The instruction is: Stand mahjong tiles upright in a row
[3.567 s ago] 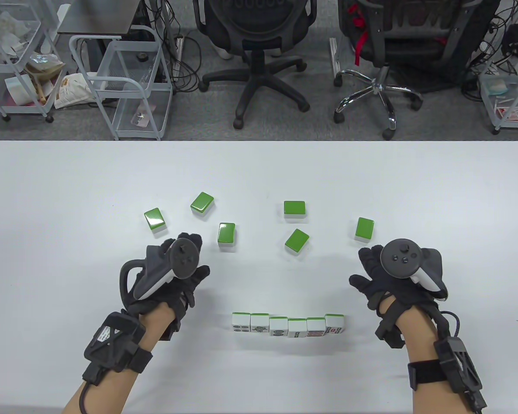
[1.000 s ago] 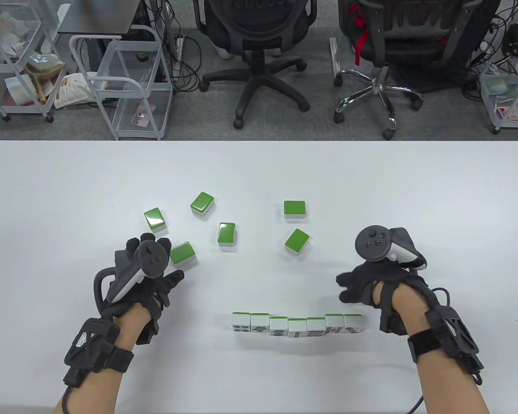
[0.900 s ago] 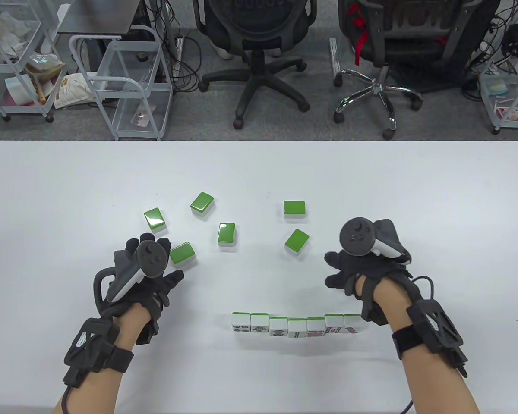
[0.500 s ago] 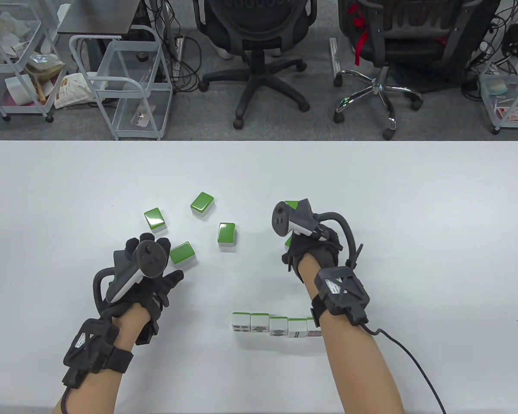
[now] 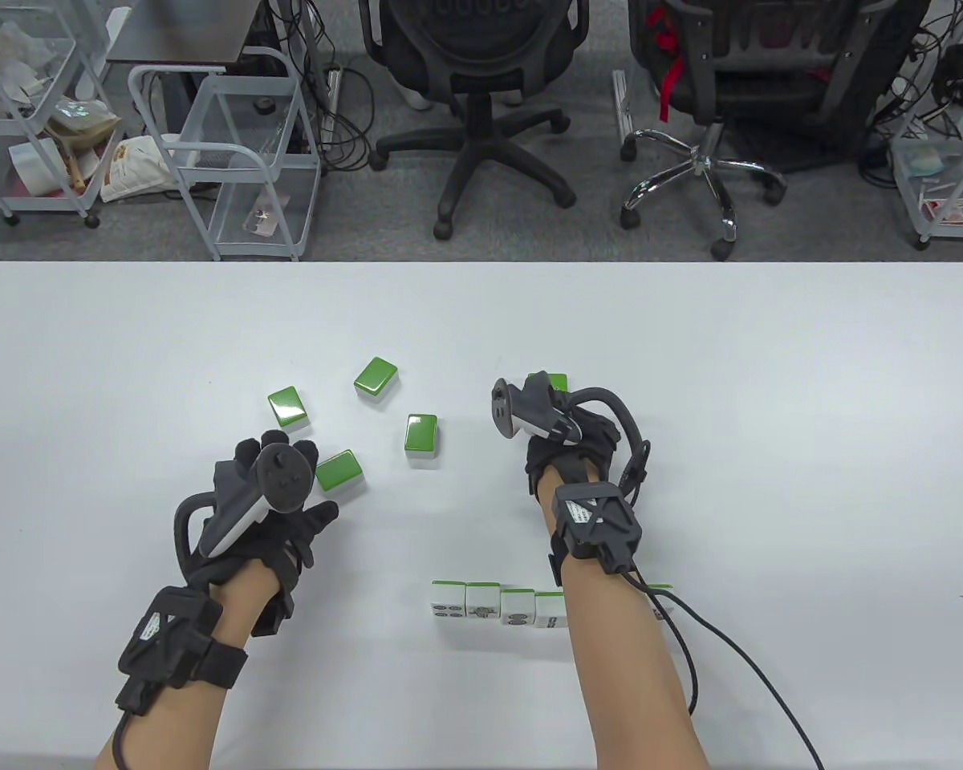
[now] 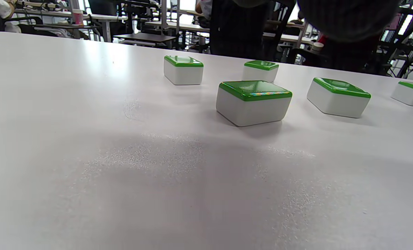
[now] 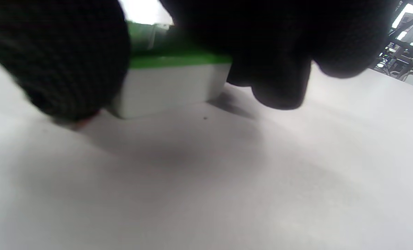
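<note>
Nearest me, my right forearm crosses the upright row (image 5: 499,605), hiding its right end. My left hand (image 5: 269,513) rests flat on the table (image 5: 810,417), fingers loosely spread, just beside one face-down tile (image 5: 339,471). Farther out, my right hand (image 5: 566,449) covers a tile (image 7: 168,81); thumb and fingers (image 7: 272,69) pinch its sides. Three loose tiles (image 5: 375,377) lie beyond.

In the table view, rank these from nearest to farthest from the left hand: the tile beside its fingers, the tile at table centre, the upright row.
From the left hand:
1. Tile beside its fingers, just right of them.
2. Tile at table centre, further right and back.
3. Upright row, right, near the front edge.
</note>
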Available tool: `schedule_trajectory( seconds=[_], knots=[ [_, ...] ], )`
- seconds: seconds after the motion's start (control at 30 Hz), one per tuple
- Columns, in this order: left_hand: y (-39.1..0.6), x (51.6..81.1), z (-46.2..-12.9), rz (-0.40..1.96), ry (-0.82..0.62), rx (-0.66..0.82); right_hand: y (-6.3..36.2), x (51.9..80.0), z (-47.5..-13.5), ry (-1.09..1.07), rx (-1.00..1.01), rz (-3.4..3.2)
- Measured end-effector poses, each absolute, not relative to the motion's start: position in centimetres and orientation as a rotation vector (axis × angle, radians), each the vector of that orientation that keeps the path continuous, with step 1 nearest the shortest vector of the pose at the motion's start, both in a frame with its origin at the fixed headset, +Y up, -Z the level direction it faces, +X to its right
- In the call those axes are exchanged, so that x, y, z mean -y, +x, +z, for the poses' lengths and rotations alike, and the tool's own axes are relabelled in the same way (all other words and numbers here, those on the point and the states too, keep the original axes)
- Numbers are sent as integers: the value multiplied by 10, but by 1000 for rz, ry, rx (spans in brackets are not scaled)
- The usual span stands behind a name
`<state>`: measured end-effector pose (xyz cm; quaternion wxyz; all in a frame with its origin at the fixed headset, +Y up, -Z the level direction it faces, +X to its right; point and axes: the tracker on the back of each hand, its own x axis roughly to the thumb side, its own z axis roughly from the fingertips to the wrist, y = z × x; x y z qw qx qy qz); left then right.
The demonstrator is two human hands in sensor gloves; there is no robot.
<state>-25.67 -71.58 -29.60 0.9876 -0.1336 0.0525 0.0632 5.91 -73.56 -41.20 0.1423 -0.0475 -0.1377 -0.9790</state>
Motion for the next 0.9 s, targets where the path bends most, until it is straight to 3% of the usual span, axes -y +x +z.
schedule_trajectory(
  seconds=[0.13,0.43,0.67,0.9],
  knots=[
    [-258,716,-295,137,-265,-106,76,724,-409,-148,506,-2935],
    [-259,716,-294,156,-271,-107,193,688,-361,-124,775,-3284],
    [-260,715,-293,164,-267,-112,249,705,-318,-128,1101,-3116],
    [-261,717,-292,150,-271,-116,247,723,-291,-329,1446,-2943]
  ],
)
